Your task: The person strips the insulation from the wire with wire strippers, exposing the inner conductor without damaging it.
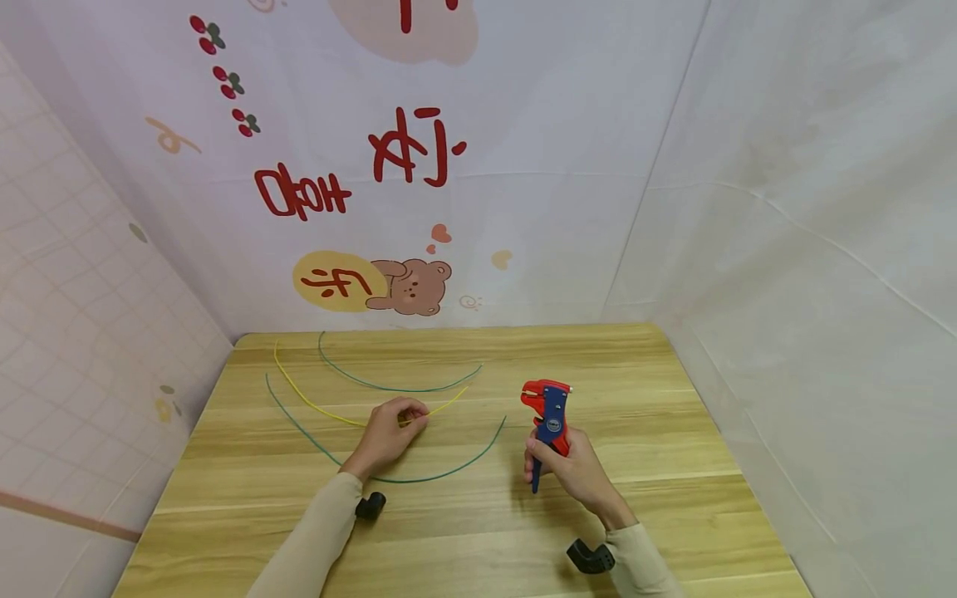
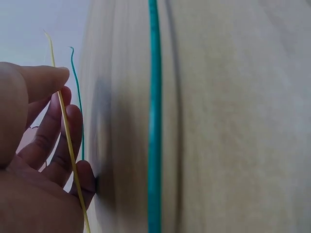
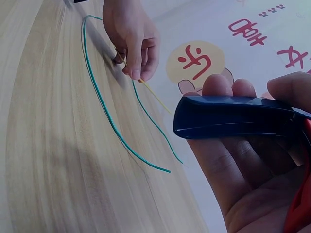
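Note:
My left hand (image 1: pixel 390 430) pinches a yellow wire (image 2: pixel 68 133) between thumb and index finger, with the other fingers loosely bent behind it. One end of the wire sticks out past the fingertips to the right; the rest curves away to the back left. In my right hand (image 1: pixel 581 475) is a red and blue wire stripper (image 1: pixel 553 405), gripped by its handles with the jaws pointing up and away. The dark blue handle (image 3: pixel 228 116) shows large in the right wrist view. Nearest the left wrist, a green wire (image 2: pixel 154 121) runs along the table.
A second green wire (image 1: pixel 404 390) curves across the back of the wooden table (image 1: pixel 463 548). White printed cloth (image 1: pixel 523 249) hangs behind the table, with more cloth on both sides. A black wrist mount (image 1: pixel 591 556) sits on the right sleeve, another on the left.

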Demonstrator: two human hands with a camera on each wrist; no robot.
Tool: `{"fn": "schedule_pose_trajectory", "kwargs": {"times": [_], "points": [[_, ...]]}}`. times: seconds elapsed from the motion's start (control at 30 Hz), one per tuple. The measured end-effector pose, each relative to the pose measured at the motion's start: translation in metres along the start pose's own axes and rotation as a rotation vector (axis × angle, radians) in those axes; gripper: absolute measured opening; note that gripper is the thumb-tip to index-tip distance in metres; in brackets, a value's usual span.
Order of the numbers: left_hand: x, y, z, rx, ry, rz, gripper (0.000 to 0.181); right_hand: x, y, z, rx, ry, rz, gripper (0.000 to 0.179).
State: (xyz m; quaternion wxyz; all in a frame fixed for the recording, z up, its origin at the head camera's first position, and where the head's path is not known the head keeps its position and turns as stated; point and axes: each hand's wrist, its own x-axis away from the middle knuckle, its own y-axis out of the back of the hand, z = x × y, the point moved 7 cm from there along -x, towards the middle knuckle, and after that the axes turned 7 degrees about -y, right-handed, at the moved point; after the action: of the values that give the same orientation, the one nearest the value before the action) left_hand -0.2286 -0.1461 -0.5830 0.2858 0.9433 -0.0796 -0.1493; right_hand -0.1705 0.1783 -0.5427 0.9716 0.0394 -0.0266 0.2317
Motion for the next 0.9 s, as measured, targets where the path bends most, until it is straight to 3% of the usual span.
{"fn": "schedule_pose_trajectory", "kwargs": {"times": [0.2,0.47,0.73,0.9], "points": [[-0.006,-0.004,0.002,-0.006,0.02,0.013,0.008,0.0,0.0,0.0,-0.007,-0.003,0.006,0.038],[-0.011,-0.005,0.002,-0.03,0.03,-0.001,0.007,0.0,0.0,0.0,-0.007,-0.011,0.002,0.036],[-0.014,-0.006,0.002,-0.075,0.011,-0.028,0.009,0.0,-0.001,0.001,-0.012,-0.006,0.01,0.037],[-0.016,-0.009,0.005,-0.101,0.036,-0.004,0.009,0.0,-0.002,0.001,-0.011,-0.003,0.015,0.037]]}}
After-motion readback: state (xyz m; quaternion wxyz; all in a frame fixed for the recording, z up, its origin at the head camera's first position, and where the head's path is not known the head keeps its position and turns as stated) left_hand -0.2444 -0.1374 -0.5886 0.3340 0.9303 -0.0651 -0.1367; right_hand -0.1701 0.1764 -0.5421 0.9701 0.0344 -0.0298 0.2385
